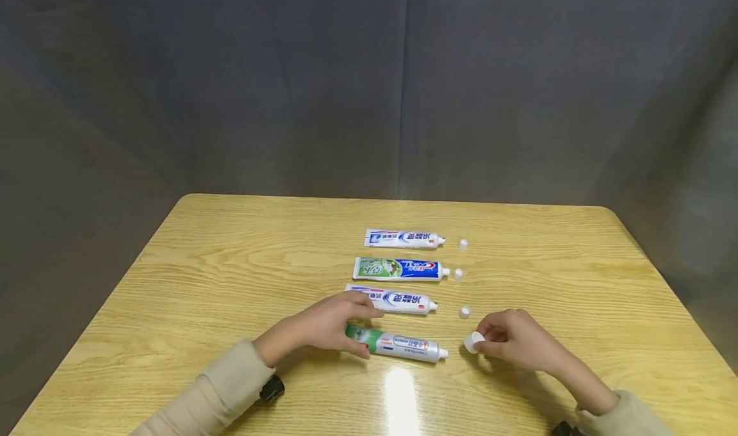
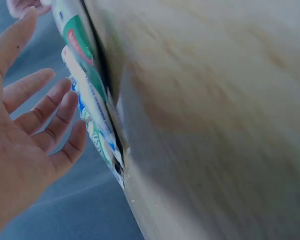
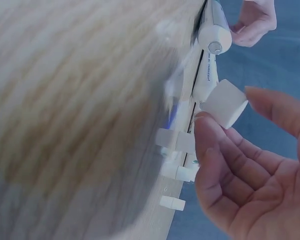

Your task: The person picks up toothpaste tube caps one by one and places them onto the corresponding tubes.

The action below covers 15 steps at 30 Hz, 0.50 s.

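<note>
Between thumb and fingers, my right hand (image 1: 516,340) pinches a white cap (image 1: 474,342), held just off the wood in the right wrist view. Nearest to it lies a green and silver toothpaste tube (image 1: 406,346), its bare nozzle pointing right. My left hand (image 1: 334,324) is spread over the tail of that tube, fingers loosely bent and apart in the left wrist view. Behind lies a white toothpaste tube (image 1: 403,302), partly hidden by the left fingers. A green and blue toothpaste tube (image 1: 398,269) and another white toothpaste tube (image 1: 400,239) lie farther back, both uncapped.
Three more white caps stand on the wooden table (image 1: 230,250): a near cap (image 1: 464,312), a middle cap (image 1: 458,274) and a far cap (image 1: 464,244), each right of a tube's nozzle. A dark grey curtain (image 1: 288,90) hangs behind the table.
</note>
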Each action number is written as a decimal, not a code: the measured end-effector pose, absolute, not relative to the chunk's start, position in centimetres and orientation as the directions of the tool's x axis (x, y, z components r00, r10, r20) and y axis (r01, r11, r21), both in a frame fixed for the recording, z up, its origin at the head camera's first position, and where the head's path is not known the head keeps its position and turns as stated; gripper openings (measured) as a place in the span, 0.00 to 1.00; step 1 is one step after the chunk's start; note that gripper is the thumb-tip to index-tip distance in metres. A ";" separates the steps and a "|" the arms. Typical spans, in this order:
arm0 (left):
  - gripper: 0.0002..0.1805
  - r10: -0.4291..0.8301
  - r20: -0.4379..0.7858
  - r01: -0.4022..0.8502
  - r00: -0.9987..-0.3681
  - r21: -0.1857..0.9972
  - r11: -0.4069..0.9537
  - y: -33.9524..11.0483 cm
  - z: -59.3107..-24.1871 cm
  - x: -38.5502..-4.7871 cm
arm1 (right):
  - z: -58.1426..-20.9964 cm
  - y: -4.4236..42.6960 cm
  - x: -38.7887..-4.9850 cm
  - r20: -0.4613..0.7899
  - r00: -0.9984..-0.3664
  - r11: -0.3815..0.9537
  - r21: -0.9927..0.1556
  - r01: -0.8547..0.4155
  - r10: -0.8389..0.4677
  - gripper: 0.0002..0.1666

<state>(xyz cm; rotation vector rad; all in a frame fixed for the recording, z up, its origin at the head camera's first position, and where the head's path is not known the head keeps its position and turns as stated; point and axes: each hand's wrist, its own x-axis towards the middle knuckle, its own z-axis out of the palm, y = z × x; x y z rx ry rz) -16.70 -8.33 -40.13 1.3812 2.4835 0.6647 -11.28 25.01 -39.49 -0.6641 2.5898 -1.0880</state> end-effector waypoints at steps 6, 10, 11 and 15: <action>0.34 0.855 -0.010 0.747 -0.519 0.480 0.459 -8.3 -40.2 -16.7 | -39.4 24.9 -11.1 -0.044 -0.873 0.614 -0.728 -0.306 -0.486 0.08; 0.31 0.868 0.005 0.765 -0.497 0.475 0.435 -8.1 -40.5 -16.8 | -39.5 24.9 -11.1 -0.009 -0.872 0.604 -0.725 -0.331 -0.489 0.06; 0.30 0.872 0.008 0.769 -0.490 0.475 0.428 -8.1 -40.5 -16.8 | -39.5 24.9 -11.1 -0.002 -0.873 0.603 -0.724 -0.335 -0.488 0.06; 0.28 0.878 -0.006 0.767 -0.479 0.483 0.422 -7.8 -40.7 -16.9 | -39.6 24.9 -11.1 0.005 -0.880 0.611 -0.718 -0.334 -0.475 0.05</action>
